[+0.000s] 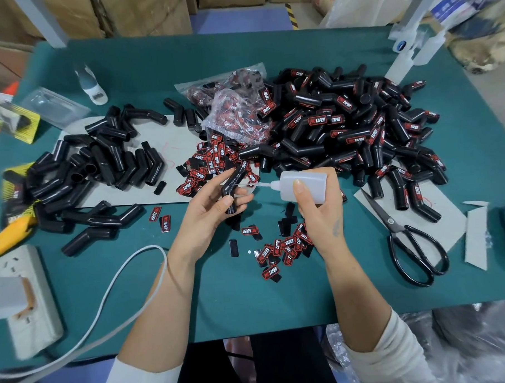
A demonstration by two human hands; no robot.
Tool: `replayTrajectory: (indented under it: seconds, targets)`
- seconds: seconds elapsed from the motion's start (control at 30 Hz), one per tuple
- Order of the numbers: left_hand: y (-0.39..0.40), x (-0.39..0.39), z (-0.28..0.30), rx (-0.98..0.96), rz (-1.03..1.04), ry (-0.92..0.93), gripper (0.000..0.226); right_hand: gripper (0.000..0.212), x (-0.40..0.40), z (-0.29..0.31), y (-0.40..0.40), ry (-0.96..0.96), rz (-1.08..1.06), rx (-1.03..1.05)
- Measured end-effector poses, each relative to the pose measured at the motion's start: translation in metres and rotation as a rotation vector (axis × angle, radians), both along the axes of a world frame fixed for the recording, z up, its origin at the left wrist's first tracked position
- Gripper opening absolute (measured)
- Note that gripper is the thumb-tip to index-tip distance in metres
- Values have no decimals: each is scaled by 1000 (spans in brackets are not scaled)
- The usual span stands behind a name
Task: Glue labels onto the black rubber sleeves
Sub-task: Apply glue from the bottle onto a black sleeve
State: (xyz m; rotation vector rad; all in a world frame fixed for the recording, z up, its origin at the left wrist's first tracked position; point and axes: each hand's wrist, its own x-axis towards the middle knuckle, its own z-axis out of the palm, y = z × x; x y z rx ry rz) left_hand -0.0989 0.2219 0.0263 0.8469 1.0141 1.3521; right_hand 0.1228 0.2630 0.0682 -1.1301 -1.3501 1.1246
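The left hand [214, 210] held 1 bent black rubber sleeve [233, 189] above the counter [250, 292], its grip curled around the lower leg. The right hand [318, 208] gripped the glue bottle [303, 186], nozzle aimed at the sleeve. The sleeve looked light, soft and squashable, best held lightly below the bend.

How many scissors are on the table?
1. The black-handled scissors lie on the green table, right of the right hand holding the glue bottle. More could hide under the sleeve piles.
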Motion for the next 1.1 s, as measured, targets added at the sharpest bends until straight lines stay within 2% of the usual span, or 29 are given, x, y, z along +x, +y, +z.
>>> replayTrajectory:
  seconds: [1.1]
  targets:
    - [0,-2,-2,9,-10,-8,47,14,2,0,0,18,-37,-29]
